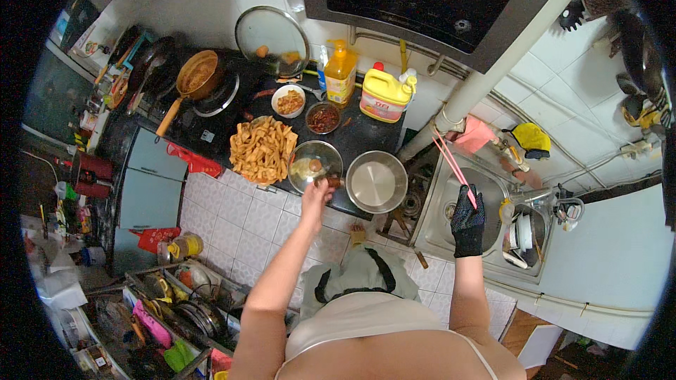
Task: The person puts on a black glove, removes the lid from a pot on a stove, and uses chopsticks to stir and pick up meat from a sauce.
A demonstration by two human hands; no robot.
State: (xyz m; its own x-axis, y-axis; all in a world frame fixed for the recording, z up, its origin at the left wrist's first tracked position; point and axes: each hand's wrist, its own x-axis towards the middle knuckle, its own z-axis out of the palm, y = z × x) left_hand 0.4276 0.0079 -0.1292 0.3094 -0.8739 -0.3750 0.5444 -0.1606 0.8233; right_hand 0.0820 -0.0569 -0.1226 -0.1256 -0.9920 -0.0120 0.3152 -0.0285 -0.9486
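My bare left hand (318,198) is at the near right rim of a round glass lid or bowl (303,161), by a brown piece (334,182) that seems to be a handle; whether my fingers close on it is unclear. To the right stands a steel pot (376,182) with pale liquid. Over the sink (433,195), my right hand (468,216) in a dark dotted glove holds pink chopsticks (451,161), tips pointing up and left. A heap of light-brown strips (263,150) lies left of the glass piece. Behind are a white bowl of food (288,101) and a bowl of dark red bits (322,118).
An orange pan (197,75) rests at the stove, its handle over the counter's edge. A pump bottle (340,76) and yellow jug (385,95) stand at the back. A glass lid (272,39) leans on the wall. Dishes (523,235) sit in the right basin.
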